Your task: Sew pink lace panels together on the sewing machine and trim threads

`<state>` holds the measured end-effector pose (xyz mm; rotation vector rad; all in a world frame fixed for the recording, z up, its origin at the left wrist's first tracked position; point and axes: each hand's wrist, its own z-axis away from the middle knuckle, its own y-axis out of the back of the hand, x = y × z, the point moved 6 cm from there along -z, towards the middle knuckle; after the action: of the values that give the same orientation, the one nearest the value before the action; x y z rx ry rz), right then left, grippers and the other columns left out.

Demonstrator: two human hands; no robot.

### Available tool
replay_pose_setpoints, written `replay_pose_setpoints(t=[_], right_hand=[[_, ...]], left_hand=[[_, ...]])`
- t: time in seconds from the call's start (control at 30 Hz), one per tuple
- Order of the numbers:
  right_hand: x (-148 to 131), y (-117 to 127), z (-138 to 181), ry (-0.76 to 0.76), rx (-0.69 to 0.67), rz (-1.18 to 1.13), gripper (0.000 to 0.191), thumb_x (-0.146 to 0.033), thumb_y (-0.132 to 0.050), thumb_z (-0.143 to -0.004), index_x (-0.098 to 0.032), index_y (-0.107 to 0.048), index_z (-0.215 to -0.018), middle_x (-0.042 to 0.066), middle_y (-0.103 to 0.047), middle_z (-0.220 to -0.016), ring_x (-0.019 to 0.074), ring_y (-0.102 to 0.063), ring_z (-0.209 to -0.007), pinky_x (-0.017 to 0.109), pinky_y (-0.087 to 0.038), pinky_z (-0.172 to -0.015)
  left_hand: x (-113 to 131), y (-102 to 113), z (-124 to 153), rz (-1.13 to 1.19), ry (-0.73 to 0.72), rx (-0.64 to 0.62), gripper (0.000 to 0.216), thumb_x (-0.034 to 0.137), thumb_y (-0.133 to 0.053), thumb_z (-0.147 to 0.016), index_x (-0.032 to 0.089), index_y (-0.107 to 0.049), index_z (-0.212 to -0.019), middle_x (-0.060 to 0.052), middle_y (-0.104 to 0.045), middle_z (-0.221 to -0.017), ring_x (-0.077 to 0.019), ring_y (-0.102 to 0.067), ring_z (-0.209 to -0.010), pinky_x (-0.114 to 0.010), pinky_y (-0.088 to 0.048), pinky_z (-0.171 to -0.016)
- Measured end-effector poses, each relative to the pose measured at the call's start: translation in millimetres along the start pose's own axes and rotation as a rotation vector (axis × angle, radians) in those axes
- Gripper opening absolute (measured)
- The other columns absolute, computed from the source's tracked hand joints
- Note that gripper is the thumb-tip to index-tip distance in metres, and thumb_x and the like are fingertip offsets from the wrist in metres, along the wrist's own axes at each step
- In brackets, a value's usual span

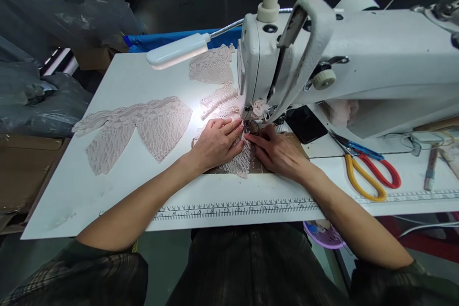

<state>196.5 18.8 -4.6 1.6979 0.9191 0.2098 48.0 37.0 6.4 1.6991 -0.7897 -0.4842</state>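
Ruler strip (229, 209) along table (107, 201) front edge. Left hand (215, 143) flat, fingers spread, pressing lace piece (238, 160); right hand (278, 150) flat beside it, fingertips on the lace at presser foot (251, 126). Scissors (366, 174) right. Loose lace panels (143, 129) left. Behind: sewing machine (358, 57), gooseneck lamp (177, 50).

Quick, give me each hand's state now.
Left hand: open, flat on the lace piece.
Right hand: open, fingers pressing the same lace near the presser foot.
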Motion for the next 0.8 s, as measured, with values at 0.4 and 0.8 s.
replay_pose_setpoints(t=[0.4,0.8], right_hand=[[-2,0,4,0.055,0.019,-0.034,0.038,-0.02,-0.048,-0.092,-0.022,-0.066,-0.126,0.012,-0.055,-0.102,0.0238,-0.053,-0.089,0.042,-0.051,-0.081],[6,13,2,-0.09,-0.003,-0.256,0.039,-0.018,-0.047,-0.092,-0.018,-0.067,-0.125,0.011,-0.065,-0.102,0.0209,-0.061,-0.088,0.038,-0.051,-0.084]], left_hand=[[-14,4,-8,-0.07,0.005,-0.072,0.049,0.049,-0.041,-0.098,0.011,-0.054,-0.127,-0.02,-0.06,-0.121,-0.0337,-0.053,-0.114,-0.052,-0.039,-0.099],[-11,29,8,0.189,-0.167,0.023,0.031,0.033,-0.048,-0.1,0.013,-0.062,-0.118,-0.014,-0.067,-0.114,-0.0233,-0.062,-0.101,-0.041,-0.052,-0.087]])
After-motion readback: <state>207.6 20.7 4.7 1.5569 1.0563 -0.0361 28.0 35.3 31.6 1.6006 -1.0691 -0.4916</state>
